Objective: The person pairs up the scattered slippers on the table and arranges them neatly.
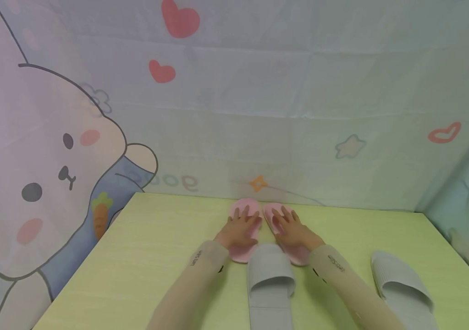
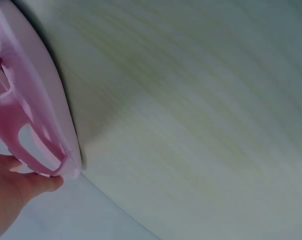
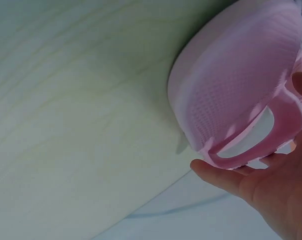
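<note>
Two pink slippers lie side by side at the back of the pale yellow-green table. My left hand (image 1: pixel 239 229) rests on the left pink slipper (image 1: pixel 239 255), its fingers spread over the upper. Over the right pink slipper (image 1: pixel 299 257), my right hand (image 1: pixel 294 231) lies in the same way. The left wrist view shows fingertips touching the edge of the pink upper (image 2: pixel 13 125); the hollow beneath it is visible. Similarly, the right wrist view has a fingertip at the edge of the other pink upper (image 3: pixel 291 117), with the textured sole (image 3: pixel 226 95) beside it.
One grey slipper (image 1: pixel 270 270) sits between my forearms, close to the pink pair's near ends. Another grey slipper (image 1: pixel 401 270) is at the right, beyond my right sleeve. Behind the tabletop (image 1: pixel 156 256) hangs a printed cloth (image 1: pixel 234 91) with hearts and a rabbit.
</note>
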{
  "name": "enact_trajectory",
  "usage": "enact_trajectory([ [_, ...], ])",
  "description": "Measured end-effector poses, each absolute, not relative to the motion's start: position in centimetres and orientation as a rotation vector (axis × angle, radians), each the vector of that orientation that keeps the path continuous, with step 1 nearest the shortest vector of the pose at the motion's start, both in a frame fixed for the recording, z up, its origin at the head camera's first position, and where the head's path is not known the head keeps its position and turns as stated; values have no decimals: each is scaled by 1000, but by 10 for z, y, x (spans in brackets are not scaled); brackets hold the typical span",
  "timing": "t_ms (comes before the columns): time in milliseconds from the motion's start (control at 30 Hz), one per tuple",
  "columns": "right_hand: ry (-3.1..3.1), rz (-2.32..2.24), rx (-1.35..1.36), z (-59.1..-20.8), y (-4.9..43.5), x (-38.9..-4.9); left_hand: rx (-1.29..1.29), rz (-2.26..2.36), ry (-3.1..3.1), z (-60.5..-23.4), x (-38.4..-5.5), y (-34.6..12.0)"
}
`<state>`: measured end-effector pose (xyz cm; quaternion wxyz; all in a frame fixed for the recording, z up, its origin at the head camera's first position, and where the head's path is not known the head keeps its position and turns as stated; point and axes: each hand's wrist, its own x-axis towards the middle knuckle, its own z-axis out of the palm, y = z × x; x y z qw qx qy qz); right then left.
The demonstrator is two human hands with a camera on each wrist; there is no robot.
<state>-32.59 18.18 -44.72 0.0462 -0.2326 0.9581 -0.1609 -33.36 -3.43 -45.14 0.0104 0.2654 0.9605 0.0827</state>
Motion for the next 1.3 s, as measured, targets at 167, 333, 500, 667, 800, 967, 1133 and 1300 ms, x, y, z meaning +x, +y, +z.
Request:
enact_trajectory([
  [167,2886,-591,-864,-455,188,-339,837,249,3029,-451,-333,-30],
  [333,2909,-513,-734,-441,176,-332,799,239,3046,-452,-332,-26],
  [500,2955,-476,-640,-437,168,-331,794,235,3056,-453,-333,-24],
  [667,2990,-446,-596,-444,169,-337,801,235,3050,-452,-332,-23],
  [800,3002,-456,-521,-442,167,-335,792,256,3039,-447,-330,-24],
  [967,3015,-489,-405,-436,159,-331,802,291,3029,-445,-329,-25],
  [1133,3049,-492,-355,-437,153,-330,801,311,3023,-446,-331,-25],
  [1300,3064,-499,-289,-443,149,-330,799,285,3023,-448,-331,-25],
])
